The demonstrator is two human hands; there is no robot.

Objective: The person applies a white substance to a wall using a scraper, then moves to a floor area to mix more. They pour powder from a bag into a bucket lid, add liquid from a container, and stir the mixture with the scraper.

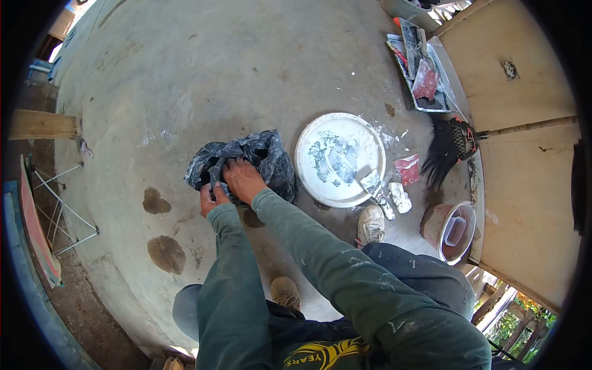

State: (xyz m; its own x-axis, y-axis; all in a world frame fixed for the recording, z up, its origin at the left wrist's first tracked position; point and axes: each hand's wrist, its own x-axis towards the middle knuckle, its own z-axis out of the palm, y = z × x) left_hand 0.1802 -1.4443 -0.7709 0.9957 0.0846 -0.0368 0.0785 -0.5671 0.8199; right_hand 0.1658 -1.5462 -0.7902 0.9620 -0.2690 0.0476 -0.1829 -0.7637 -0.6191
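- On the concrete floor (203,68), left of the round white tray (330,139), sits the black plastic bag (277,163), crumpled, its mouth gathered in loose folds.
- At the bag's near left edge, the left hand (213,200) pinches a fold of the plastic between thumb and fingers.
- Over the bag's opening, the right hand (243,179) has its fingers bent down among the folds — whether they grasp anything, I cannot tell.
- Just right of the bag, the round tray has white paste smeared over its middle; a scraper (371,182) with a white-caked blade lies across its rim, handle outward.
- Beside that handle rest a crumpled white piece (400,198) and, farther off, a dull red packet or sheet (407,169).
- Farther right are a black-bristled broom (441,148) and a bucket (435,229) holding a clear plastic container (456,230).
- Beyond the broom, by the wall panels (524,203), a rectangular tray (441,106) holds paste-marked tools (414,46).
- Nearer the body — two dark damp patches (166,254) left of the sleeves, and two worn shoes (371,226).
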